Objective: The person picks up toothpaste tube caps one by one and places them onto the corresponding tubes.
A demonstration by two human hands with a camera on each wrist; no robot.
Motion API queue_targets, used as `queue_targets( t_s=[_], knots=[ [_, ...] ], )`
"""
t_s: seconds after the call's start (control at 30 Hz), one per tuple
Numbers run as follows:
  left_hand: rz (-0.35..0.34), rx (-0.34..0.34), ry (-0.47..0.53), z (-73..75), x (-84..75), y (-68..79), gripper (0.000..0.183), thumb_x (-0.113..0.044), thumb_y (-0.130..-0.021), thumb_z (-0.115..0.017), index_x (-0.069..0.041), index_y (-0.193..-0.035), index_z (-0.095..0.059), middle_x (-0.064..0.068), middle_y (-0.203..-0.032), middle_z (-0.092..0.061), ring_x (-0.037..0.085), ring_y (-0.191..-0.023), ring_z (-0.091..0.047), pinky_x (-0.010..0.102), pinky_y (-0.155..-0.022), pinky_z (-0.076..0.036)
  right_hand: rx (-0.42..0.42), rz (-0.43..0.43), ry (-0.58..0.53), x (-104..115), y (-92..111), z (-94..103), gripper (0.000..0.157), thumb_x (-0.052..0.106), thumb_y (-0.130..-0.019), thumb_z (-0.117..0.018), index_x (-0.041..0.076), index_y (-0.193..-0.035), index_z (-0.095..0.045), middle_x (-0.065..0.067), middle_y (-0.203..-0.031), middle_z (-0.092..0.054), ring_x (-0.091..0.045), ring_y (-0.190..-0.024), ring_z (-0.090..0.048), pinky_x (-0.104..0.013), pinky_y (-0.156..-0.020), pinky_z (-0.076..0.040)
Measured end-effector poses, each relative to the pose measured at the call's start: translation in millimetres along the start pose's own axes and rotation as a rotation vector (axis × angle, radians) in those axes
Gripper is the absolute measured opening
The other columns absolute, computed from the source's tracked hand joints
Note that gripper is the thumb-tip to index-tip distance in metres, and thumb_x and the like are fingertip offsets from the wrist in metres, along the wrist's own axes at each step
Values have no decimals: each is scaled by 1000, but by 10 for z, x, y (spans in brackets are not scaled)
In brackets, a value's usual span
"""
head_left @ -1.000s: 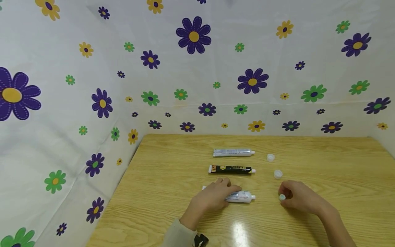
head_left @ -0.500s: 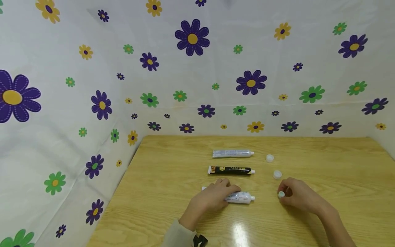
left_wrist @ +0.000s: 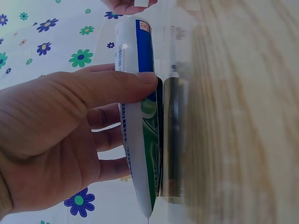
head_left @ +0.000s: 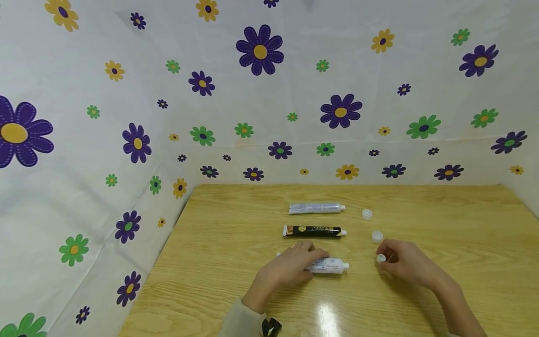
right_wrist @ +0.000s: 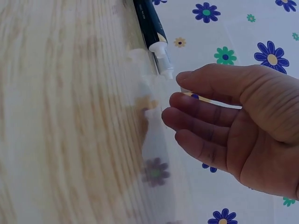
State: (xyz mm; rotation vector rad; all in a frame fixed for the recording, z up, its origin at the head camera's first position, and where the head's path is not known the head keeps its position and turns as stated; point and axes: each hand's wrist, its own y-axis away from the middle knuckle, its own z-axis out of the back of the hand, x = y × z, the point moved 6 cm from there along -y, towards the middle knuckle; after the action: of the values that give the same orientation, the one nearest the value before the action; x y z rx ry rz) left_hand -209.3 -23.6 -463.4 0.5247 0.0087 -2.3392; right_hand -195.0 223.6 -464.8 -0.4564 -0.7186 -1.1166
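My left hand (head_left: 290, 266) grips a white toothpaste tube (head_left: 330, 265), fingers on one side and thumb on the other; its capless nozzle points right. The left wrist view shows blue and green printing along this tube (left_wrist: 145, 112). Right of the nozzle, my right hand (head_left: 404, 262) pinches a small white cap (head_left: 381, 258) between thumb and fingertips. In the right wrist view my fingers mostly hide the cap. Behind the held tube lie a black toothpaste tube (head_left: 316, 231) and a silvery-white tube (head_left: 314, 208), both with bare nozzles pointing right.
Two loose white caps lie on the table, one (head_left: 377, 237) near my right fingers and one (head_left: 367, 214) farther back. The wooden table (head_left: 219, 234) ends against a flower-printed cloth (head_left: 236, 103) at the back and left side.
My right hand has moved slightly away from me with the cap, toward the row's nearer loose cap. My left hand still holds the white toothpaste tube in nearly the same place.
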Motion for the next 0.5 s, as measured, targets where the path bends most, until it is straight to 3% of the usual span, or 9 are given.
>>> queue_targets(
  t_s=[0.5],
  knots=[
    [-104,-130,-10,219,-26,50,57,-12,-95,-68,-21,-147,-48,3,-122,-54,11,-104,-51,21,-86,-47,-39,-15,-69,73,11,77,14,9,-89,-71,6,-102,-64,0,-90,-64,-7,-80,-59,-25,-67,-51]
  ],
)
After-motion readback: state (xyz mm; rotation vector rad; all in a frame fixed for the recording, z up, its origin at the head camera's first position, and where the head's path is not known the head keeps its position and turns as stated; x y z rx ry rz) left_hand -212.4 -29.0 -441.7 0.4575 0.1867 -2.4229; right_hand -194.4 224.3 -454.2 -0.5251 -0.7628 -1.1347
